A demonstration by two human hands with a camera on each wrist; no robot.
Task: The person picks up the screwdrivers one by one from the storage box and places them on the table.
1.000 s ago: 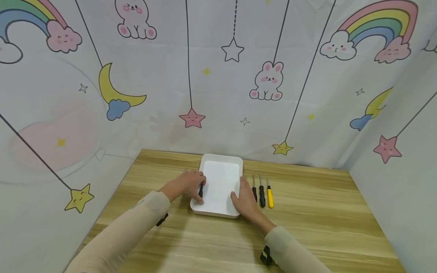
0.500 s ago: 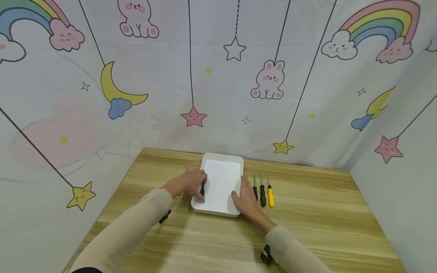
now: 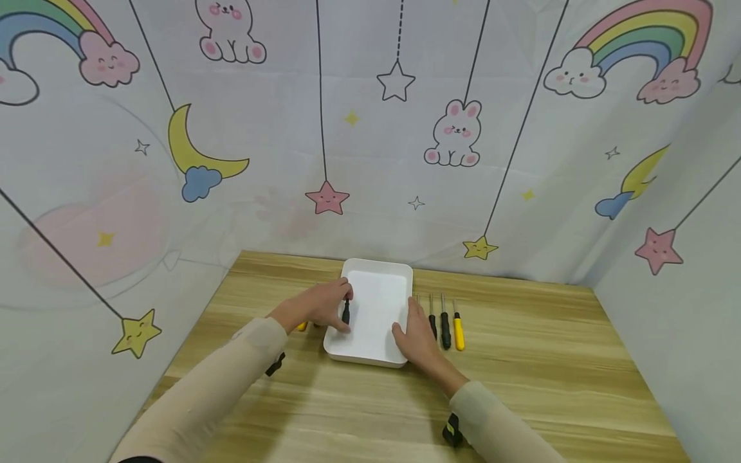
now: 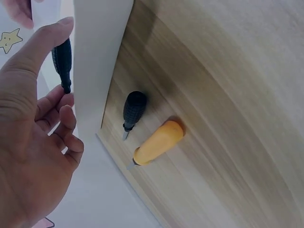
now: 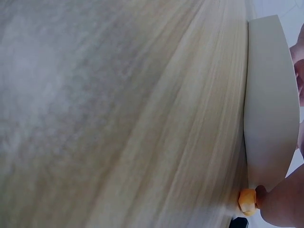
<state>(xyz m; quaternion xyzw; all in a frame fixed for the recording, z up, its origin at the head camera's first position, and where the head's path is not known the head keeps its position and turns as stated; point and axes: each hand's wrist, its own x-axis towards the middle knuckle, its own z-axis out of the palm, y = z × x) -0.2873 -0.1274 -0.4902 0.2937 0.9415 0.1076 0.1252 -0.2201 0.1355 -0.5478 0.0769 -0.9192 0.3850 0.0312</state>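
A white rectangular tray (image 3: 376, 315) sits on the wooden table. At its left wall, my left hand (image 3: 321, 305) pinches a screwdriver (image 3: 345, 313) by its black handle, thumb at one end and fingers at the other. The left wrist view shows that black handle (image 4: 62, 61) beside the tray's wall (image 4: 97, 61); whether it touches the tray floor, I cannot tell. My right hand (image 3: 418, 337) holds the tray's right wall, thumb inside and fingers along the outside. Left of the tray lie a black-handled screwdriver (image 4: 134, 109) and a yellow-handled screwdriver (image 4: 159, 142).
Right of the tray, several screwdrivers stand in a row, among them a black one (image 3: 445, 329) and a yellow one (image 3: 458, 333). Small black objects lie by the left sleeve (image 3: 274, 364) and the right sleeve (image 3: 453, 429). A patterned white cloth (image 3: 370, 161) hangs behind the table.
My left hand has shifted slightly up and toward the tray's far end with the screwdriver. A yellow handle now shows beneath the left wrist. My right hand stays put.
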